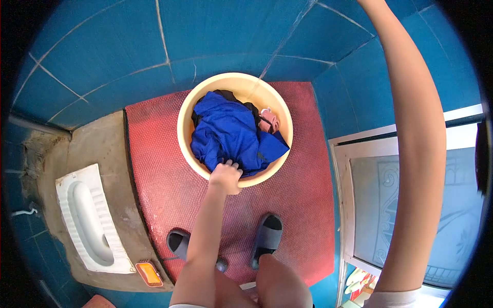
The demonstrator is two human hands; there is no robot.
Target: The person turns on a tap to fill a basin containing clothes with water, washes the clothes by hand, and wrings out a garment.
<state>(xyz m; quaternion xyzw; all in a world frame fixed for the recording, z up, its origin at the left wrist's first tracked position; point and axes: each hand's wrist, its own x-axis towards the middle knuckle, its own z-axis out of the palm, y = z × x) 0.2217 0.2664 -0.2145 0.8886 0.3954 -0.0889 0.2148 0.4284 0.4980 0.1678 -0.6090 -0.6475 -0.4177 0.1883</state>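
Left hand [226, 177]: knuckles up over the basin [264, 92] at its near rim, fingers bent inward onto the blue cloth [226, 128]; cannot tell whether pinching fabric or only pressing on it.
Left arm [205, 233]: bare, stretched nearly straight forward and down, crossing above one slipper.
Right arm [421, 143]: bare, raised forward past the door, slightly bowed, narrowing towards the top of view.
Right hand: out of view; cannot tell whether spread or closed.
Blue cloth: inside the basin, heaped and creased, smooth weave, one pointed corner towards the right rim.
Other cloths: dark cloth [226, 94] under the blue at the far side; pink cloth [268, 121], crumpled, by the right wall.
Basin: round, cream, smooth plastic-looking, at the mat's far edge.
Mat [308, 215]: red, finely textured.
Slippers [269, 236]: dark grey, broad-strapped, worn, towards the mat's near edge.
Toilet [95, 220]: white, ribbed, oblong bowl, set in rough concrete [97, 133] beyond the mat's left edge.
Orange dish [149, 273]: rectangular, round-cornered, by the mat's near left corner.
Tiles [221, 31]: blue, glossy, pale-jointed.
Door [372, 215]: white-framed, patterned panel, beyond the mat's right edge.
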